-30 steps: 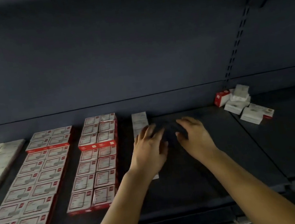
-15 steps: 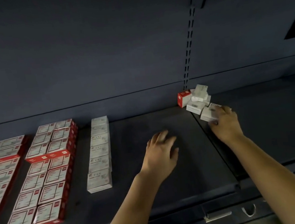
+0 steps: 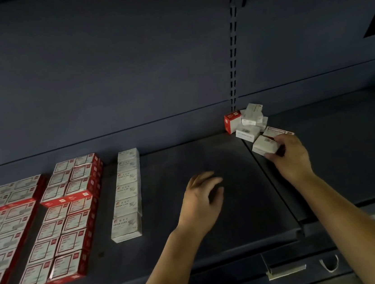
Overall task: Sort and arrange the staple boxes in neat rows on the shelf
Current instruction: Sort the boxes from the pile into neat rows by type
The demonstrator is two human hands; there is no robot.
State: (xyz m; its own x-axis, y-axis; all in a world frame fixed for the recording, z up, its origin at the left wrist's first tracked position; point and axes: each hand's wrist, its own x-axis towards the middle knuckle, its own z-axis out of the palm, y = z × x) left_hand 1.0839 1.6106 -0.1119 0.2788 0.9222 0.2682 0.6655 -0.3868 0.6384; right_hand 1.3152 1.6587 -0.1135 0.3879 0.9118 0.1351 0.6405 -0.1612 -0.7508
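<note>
A loose heap of small boxes (image 3: 249,122) lies at the back of the dark shelf (image 3: 207,158), by the joint between two shelf boards. My right hand (image 3: 291,159) grips a white box (image 3: 265,146) at the heap's near edge. A red box (image 3: 232,122) stands at the heap's left. My left hand (image 3: 203,201) hovers over the bare shelf with its fingers loosely curled and nothing in it. Left of it runs a single neat row of white boxes (image 3: 126,194). Further left lie rows of red-and-white boxes (image 3: 70,217), some stacked two high.
More red-and-white boxes (image 3: 0,226) fill the far left of the shelf. A slotted upright (image 3: 231,49) runs up the back wall above the heap. A second shelf board (image 3: 347,145) extends to the right. A label holder (image 3: 286,271) hangs on the front edge.
My right hand reached from the shelf's middle to the heap and has closed round a white box. My left hand drifted right, away from the white row. The view swung right.
</note>
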